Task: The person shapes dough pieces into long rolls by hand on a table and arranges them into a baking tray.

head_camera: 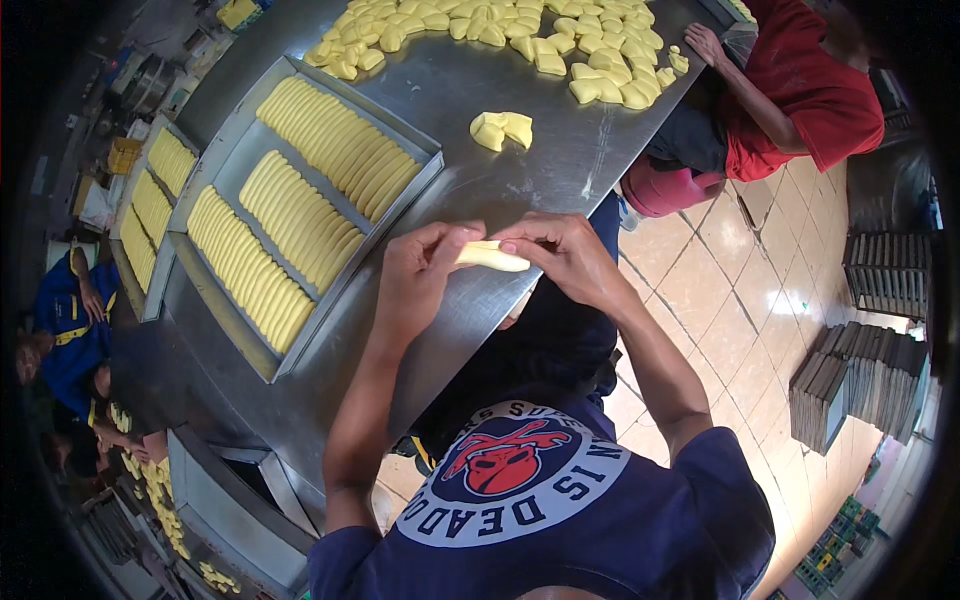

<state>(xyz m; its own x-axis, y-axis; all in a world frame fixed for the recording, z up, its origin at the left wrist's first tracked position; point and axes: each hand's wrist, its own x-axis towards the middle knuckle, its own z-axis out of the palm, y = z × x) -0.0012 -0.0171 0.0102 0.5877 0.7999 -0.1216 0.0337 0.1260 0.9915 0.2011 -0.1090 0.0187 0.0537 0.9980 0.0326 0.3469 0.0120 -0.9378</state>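
Note:
Between my two hands is a piece of yellow dough (491,257), held just above the front edge of the steel table (405,307). My left hand (427,259) pinches its left end with thumb and fingers. At the other end, my right hand (555,244) grips the dough's upper side with the thumb on top. Farther up the table lies a small clump of dough pieces (501,131). To the left, a metal tray (217,169) carries rows of slim dough sticks (300,221) laid side by side in three blocks.
A second tray (159,289) of dough sticks stands farther left. Many dough pieces (487,22) cover the table's far end. A person in a red shirt (802,97) sits at the right, a hand on the table edge. Stacked trays (855,382) stand on the tiled floor (720,300).

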